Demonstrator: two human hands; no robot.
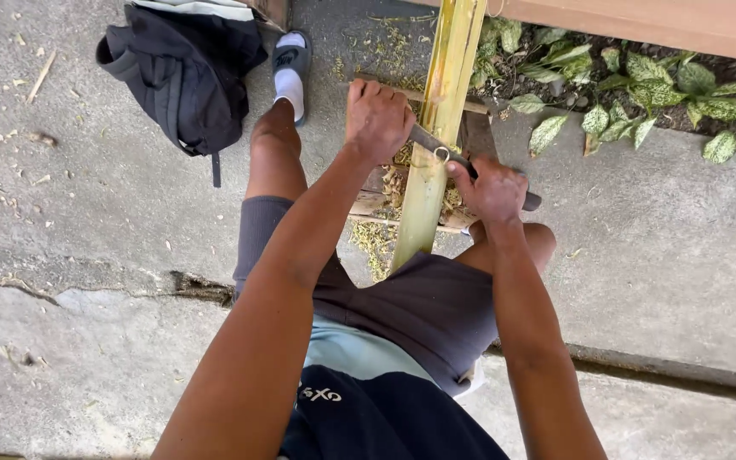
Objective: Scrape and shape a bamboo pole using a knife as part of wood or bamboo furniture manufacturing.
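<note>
A long yellow-green bamboo strip [445, 94] runs from my lap up toward a wooden beam, resting on a low wooden stand [474, 132]. A dark blade [426, 136] lies across the strip. My left hand [376, 119] is closed around the blade's far end, left of the strip. My right hand [494, 189] grips the handle end on the right side. Pale shavings [375, 243] are piled under the strip between my knees.
A black backpack [182, 72] lies on the concrete at upper left, beside my foot in a white sock and dark slipper [290, 64]. Spotted green leaves [641, 85] fill a bed at upper right below a wooden beam [683, 25]. A crack [189, 285] crosses the concrete.
</note>
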